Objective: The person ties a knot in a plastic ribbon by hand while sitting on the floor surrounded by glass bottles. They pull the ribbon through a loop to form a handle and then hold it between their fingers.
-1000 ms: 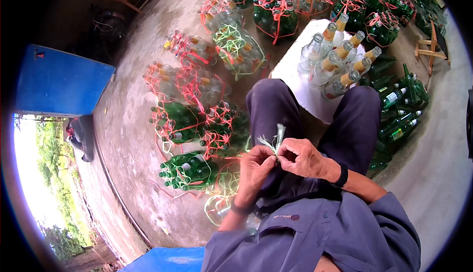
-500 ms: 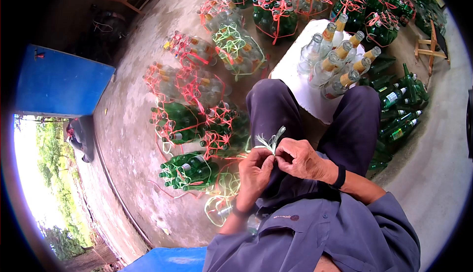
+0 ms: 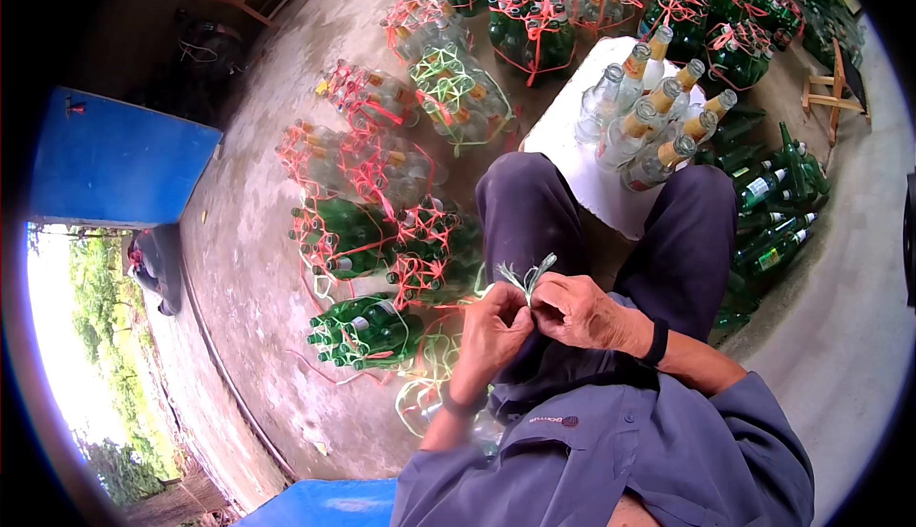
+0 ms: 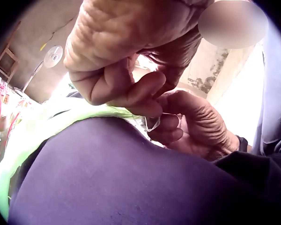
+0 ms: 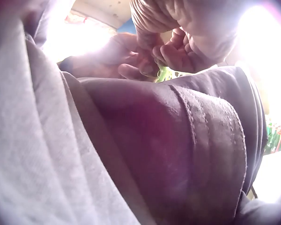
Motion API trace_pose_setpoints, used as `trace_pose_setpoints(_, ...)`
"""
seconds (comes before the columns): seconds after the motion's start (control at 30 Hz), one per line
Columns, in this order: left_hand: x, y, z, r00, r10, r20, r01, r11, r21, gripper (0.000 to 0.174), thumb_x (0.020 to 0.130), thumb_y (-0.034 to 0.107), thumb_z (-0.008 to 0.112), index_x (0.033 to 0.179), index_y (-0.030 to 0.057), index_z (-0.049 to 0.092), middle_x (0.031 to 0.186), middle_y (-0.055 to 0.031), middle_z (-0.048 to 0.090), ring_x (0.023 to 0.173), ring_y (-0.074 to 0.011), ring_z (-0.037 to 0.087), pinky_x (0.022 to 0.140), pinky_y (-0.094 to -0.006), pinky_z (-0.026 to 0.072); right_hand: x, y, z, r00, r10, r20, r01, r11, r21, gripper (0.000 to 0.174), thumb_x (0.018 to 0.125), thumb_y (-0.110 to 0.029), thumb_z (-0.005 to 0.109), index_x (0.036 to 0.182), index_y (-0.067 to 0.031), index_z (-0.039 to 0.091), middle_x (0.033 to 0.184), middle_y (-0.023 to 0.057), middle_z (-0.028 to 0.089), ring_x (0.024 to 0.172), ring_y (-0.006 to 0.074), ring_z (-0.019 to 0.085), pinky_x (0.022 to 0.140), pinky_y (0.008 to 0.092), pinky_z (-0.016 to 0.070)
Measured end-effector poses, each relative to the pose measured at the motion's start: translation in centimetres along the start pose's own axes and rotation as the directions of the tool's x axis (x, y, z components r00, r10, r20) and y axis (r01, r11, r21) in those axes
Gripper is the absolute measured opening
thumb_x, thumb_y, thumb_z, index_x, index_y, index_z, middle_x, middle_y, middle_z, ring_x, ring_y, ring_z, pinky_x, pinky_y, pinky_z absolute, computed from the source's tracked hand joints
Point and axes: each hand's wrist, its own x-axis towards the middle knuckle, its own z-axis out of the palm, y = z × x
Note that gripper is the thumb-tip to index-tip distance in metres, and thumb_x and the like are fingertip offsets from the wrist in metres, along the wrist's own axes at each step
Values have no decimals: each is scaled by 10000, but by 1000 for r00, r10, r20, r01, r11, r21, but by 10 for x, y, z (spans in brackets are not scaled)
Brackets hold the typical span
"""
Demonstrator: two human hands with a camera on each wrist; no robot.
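Both hands meet over the lap at a frayed, pale green plastic twine (image 3: 525, 279), whose loose strands fan out above the fingertips. My left hand (image 3: 493, 327) pinches it between thumb and curled fingers. Close beside it, the right hand (image 3: 587, 310) grips the same twine, fingertips almost against the left thumb. In the left wrist view a light green strip (image 4: 61, 119) runs from the fingers across the dark trouser leg (image 4: 107, 173). A bit of green twine (image 5: 165, 74) also shows under the fingers in the right wrist view.
Clear bottles with yellow neck labels (image 3: 658, 112) stand on a white block (image 3: 611, 193) beyond the knees. Tied bundles of green bottles (image 3: 367, 331) and clear ones (image 3: 358, 160) cover the floor leftward. Loose green bottles (image 3: 773, 212) lie at right. A blue panel (image 3: 119, 155) stands far left.
The twine's loose strands have dropped a little and spread differently between the hands. Both hands have shifted only slightly and keep their hold.
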Motion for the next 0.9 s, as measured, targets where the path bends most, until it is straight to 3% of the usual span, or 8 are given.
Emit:
trace_pose_setpoints(0.17, 0, -5, 3, 1000, -10, -7, 9, 996, -89, 30, 901, 5, 626, 894, 13, 597, 776, 51, 587, 707, -7, 514, 628, -201, 425, -1, 0, 0, 1000, 12, 9, -12, 999, 31, 252, 751, 67, 731, 905, -34, 559, 840, 148, 573, 753, 413, 634, 637, 468, 523)
trace_pose_setpoints(0.23, 1, -14, 3, 1000, 8, -22, -9, 998, -67, 67, 893, -21, 656, 928, -5, 602, 750, 6, 616, 699, -37, 568, 639, -232, 480, 0, 0, 1, 1000, 24, 12, -24, 998, 52, 245, 756, 66, 731, 908, -35, 568, 841, 149, 580, 763, 412, 638, 644, 467, 526)
trace_pose_setpoints(0.5, 0, -20, 9, 995, 47, -88, -47, 999, -2, 79, 881, -12, 658, 933, 2, 602, 732, 3, 600, 674, -43, 546, 614, -241, 472, 0, -10, -6, 976, 218, 29, -220, 966, 134, 206, 791, 9, 773, 916, -14, 612, 852, 172, 651, 800, 413, 670, 670, 433, 536)
trace_pose_setpoints(0.9, -1, -21, 11, 993, 52, -102, -55, 998, -36, 90, 872, -43, 620, 932, 17, 592, 806, 34, 590, 722, -22, 529, 653, -212, 451, -3, -8, -3, 979, 205, -23, -202, 974, 100, 195, 782, -2, 775, 906, -11, 625, 833, 182, 656, 798, 417, 671, 663, 446, 531)
